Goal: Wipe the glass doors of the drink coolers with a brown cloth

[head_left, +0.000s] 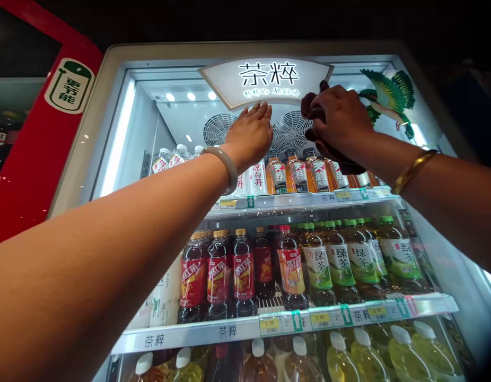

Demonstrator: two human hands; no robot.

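Note:
Both arms reach up to the glass door [177, 79] of a lit drinks fridge. My left hand [251, 132] lies flat against the glass just below the fan-shaped sign [269, 82], fingers stretched out and nothing in it. A dark brown cloth [315, 106] is bunched in my right hand [341, 119], at the sign's lower right corner. Part of the cloth hangs below the palm, in front of the top row of bottles. A grey-green bangle [225, 164] circles the left wrist and a gold one [412, 171] the right.
Behind the glass, shelves hold amber bottles [297, 172], red-labelled bottles [217, 276] and green-capped bottles [341, 257]. A bird-shaped sticker [388, 95] is at the upper right. Beside the fridge on the left stands a red frame [31, 143].

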